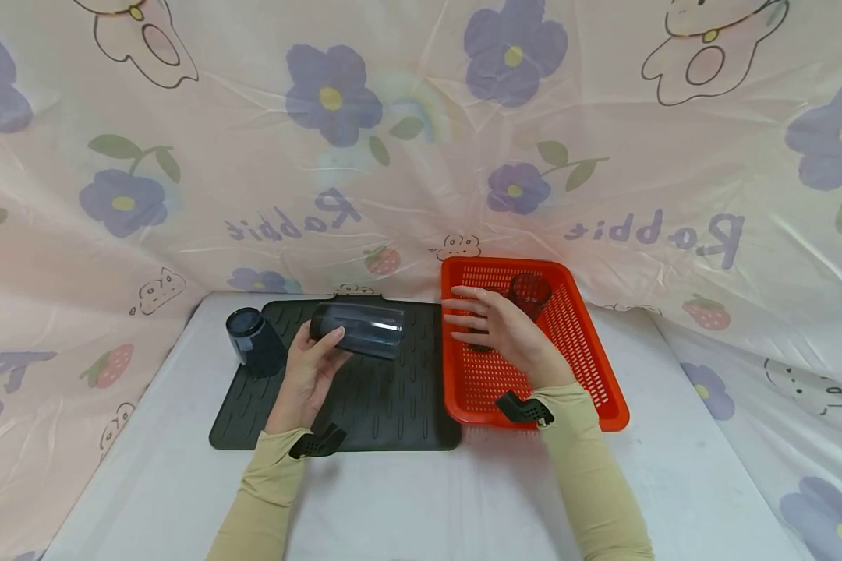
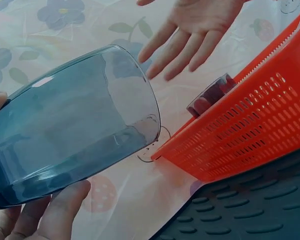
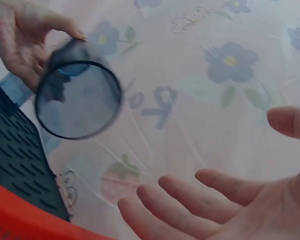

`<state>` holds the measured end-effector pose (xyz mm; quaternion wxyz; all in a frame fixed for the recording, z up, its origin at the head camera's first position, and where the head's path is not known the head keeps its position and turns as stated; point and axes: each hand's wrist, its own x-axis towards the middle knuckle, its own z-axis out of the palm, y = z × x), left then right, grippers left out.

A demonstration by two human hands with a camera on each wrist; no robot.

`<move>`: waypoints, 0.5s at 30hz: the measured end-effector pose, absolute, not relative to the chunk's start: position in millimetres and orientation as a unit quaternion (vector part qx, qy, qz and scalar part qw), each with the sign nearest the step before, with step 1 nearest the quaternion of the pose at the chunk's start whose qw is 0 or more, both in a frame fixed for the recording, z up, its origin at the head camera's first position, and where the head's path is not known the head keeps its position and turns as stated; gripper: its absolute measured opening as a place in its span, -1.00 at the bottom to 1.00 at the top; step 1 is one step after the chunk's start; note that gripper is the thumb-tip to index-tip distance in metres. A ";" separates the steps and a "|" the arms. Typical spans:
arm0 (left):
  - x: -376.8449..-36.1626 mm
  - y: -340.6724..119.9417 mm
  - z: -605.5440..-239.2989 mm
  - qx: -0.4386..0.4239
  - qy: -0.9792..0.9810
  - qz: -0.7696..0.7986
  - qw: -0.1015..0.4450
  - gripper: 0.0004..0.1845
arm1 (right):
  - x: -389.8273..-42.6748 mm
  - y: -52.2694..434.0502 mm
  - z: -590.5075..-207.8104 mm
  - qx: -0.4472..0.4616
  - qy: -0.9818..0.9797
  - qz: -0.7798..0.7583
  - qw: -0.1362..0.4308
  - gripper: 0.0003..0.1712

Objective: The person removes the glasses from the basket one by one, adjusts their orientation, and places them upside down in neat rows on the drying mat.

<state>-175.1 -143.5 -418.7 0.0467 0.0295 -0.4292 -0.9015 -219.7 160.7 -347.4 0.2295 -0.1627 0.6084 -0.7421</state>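
My left hand (image 1: 310, 372) grips a blue-tinted drinking glass (image 1: 365, 330) near its base, with the glass lying almost level above the dark mat (image 1: 393, 421). In the left wrist view the glass (image 2: 80, 125) points its mouth toward the right hand. My right hand (image 1: 508, 331) hovers over the red basket (image 1: 606, 382), fingers spread and holding nothing. In the right wrist view its fingers (image 3: 190, 205) are straight, apart from the glass's round rim (image 3: 117, 107). Inside the basket another glass (image 1: 531, 292) leans at the back; something dark beneath the right hand is partly hidden.
A second dark blue glass (image 1: 256, 343) stands upside down at the left edge of the mat. The basket sits against the mat's right side. Behind the white table (image 1: 421, 499) hangs a flowered plastic sheet (image 1: 407, 171).
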 end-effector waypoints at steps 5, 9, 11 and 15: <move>-174.7 -148.5 -421.0 0.036 -0.423 -0.904 0.051 -0.55 | -221.3 177.5 -342.5 -0.168 0.603 -0.753 0.205 -0.43; -175.4 -152.1 -422.3 0.037 -0.423 -0.904 0.055 -0.55 | -223.1 190.3 -339.2 -0.168 0.601 -0.759 0.186 -0.44; -175.6 -154.2 -422.9 0.039 -0.425 -0.903 0.055 -0.54 | -223.7 196.1 -337.5 -0.170 0.601 -0.760 0.179 -0.43; -175.9 -158.6 -424.2 0.045 -0.430 -0.900 0.058 -0.54 | -224.4 206.2 -334.9 -0.167 0.598 -0.766 0.171 -0.41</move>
